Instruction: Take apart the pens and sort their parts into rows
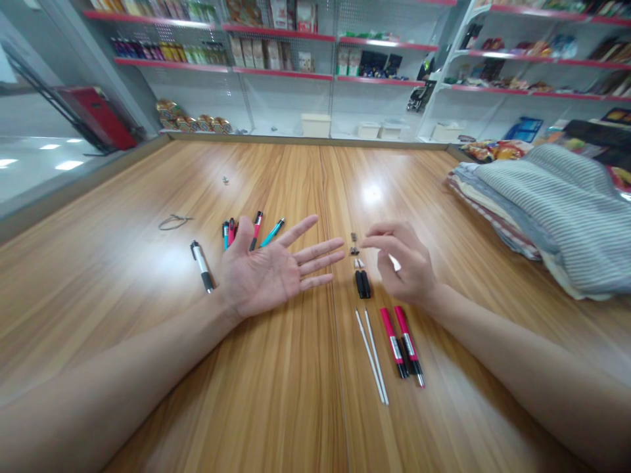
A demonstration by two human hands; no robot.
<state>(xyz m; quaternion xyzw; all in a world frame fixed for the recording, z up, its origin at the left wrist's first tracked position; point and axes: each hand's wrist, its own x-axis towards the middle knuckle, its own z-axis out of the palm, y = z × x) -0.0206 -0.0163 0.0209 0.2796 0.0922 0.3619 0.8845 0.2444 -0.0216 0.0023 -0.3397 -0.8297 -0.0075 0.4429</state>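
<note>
On the near side of the right hand [411, 270], two white refills [376, 355] lie with long axes pointing away from the body, beside pink-and-black pens [393, 338]. Black grips [359, 285] and small metal parts [354, 251] sit just left of its curled fingers; I cannot tell whether they pinch anything. The left hand [263, 272], farther from these, spreads palm up, holding nothing; a teal pen [273, 232] lies beyond.
</note>
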